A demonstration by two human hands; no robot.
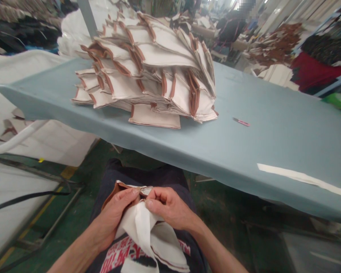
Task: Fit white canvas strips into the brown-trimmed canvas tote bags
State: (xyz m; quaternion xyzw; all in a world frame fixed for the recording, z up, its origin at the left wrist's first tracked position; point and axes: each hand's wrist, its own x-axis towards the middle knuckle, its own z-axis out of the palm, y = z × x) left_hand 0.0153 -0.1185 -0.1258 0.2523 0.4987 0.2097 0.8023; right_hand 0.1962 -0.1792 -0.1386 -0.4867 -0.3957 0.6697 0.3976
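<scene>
Over my lap, both hands are closed on a cream fabric piece (170,242) with brown trim, which looks like a sewn pouch or bag. My left hand (116,206) pinches its brown-edged rim. Close beside it, my right hand (169,206) grips the edge between thumb and fingers. A white cloth strip (143,223) hangs down from between the hands across the piece. The exact spot under the fingertips is hidden.
A blue-grey table (272,132) stands in front, bearing a big heap of similar cream-and-brown pieces (159,53). Small pink-handled snips (241,122) and a loose white strip (301,178) lie to the right. A white metal frame (22,136) stands at left.
</scene>
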